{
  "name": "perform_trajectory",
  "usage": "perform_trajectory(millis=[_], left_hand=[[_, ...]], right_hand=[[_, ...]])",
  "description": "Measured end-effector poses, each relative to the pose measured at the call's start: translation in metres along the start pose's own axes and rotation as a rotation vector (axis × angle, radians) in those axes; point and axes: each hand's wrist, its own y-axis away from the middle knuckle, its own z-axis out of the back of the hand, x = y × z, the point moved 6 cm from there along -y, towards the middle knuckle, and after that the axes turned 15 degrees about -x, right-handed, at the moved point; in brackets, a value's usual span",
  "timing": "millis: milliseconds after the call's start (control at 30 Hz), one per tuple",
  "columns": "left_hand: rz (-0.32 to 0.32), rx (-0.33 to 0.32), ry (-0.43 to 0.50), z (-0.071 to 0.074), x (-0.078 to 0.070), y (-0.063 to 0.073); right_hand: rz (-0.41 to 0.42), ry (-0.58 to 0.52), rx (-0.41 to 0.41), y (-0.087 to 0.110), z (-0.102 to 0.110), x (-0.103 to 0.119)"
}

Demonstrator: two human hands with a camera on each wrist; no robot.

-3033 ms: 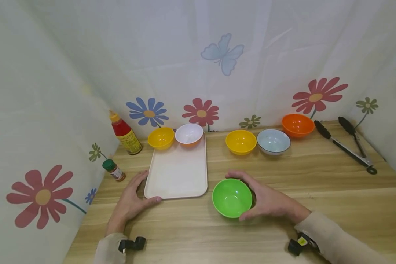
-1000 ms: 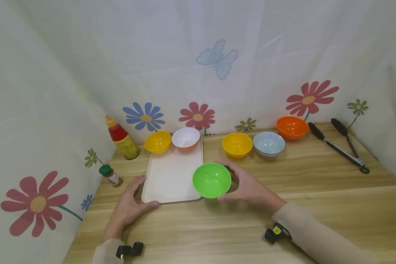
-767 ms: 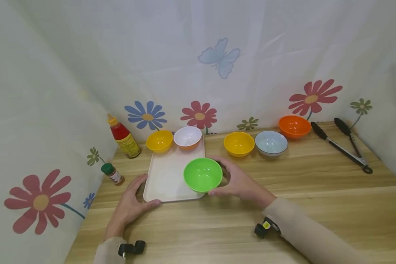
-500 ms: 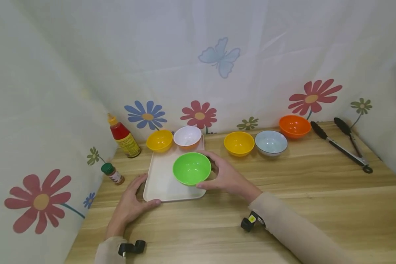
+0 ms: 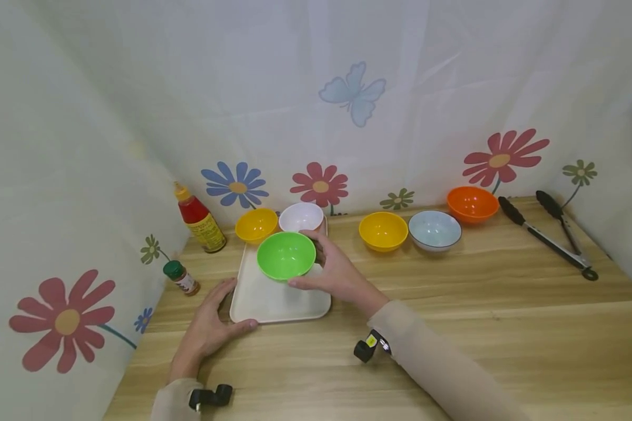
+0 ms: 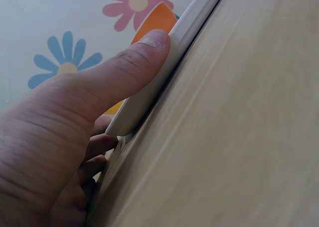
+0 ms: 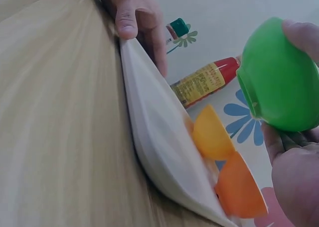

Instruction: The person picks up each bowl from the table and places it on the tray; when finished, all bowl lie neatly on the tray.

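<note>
My right hand point(image 5: 329, 272) grips a green bowl point(image 5: 287, 255) by its right side, thumb on the near side and fingers at the far side. In the right wrist view the green bowl point(image 7: 279, 77) is held up above the white tray point(image 7: 157, 122). My left hand point(image 5: 208, 327) holds the near left corner of the white tray point(image 5: 279, 304), thumb along the front edge point(image 6: 144, 95) and fingers at the left side. A yellow bowl point(image 5: 256, 225) and a bowl white inside and orange outside point(image 5: 301, 216) stand at the tray's far end, the latter partly hidden.
A red sauce bottle point(image 5: 202, 225) and a small green-capped jar point(image 5: 181, 277) stand left of the tray. To the right are another yellow bowl point(image 5: 383, 231), a pale blue bowl point(image 5: 435, 230), an orange bowl point(image 5: 472, 204) and tongs point(image 5: 553, 242). A flowered curtain point(image 5: 274, 105) backs the table.
The right hand has carried the green bowl leftward and away from me, from the bare table right of the tray to over the tray. The left hand stays at the tray corner.
</note>
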Motion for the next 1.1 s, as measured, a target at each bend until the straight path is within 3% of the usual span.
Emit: perform_trajectory(millis=[300, 533, 767, 1100], left_hand=[[-0.003, 0.007, 0.005, -0.004, -0.003, 0.0], [-0.004, 0.0, -0.011, -0.001, -0.002, 0.002], [-0.013, 0.001, -0.012, 0.002, -0.001, 0.001], [-0.034, -0.003, -0.007, 0.001, -0.002, 0.001]], right_hand=[[-0.007, -0.015, -0.009, -0.012, -0.017, 0.003], [-0.042, 0.017, -0.001, -0.02, -0.033, -0.011], [-0.039, 0.012, -0.007, -0.026, -0.053, -0.021], [-0.036, 0.086, -0.002, -0.034, -0.073, -0.032]])
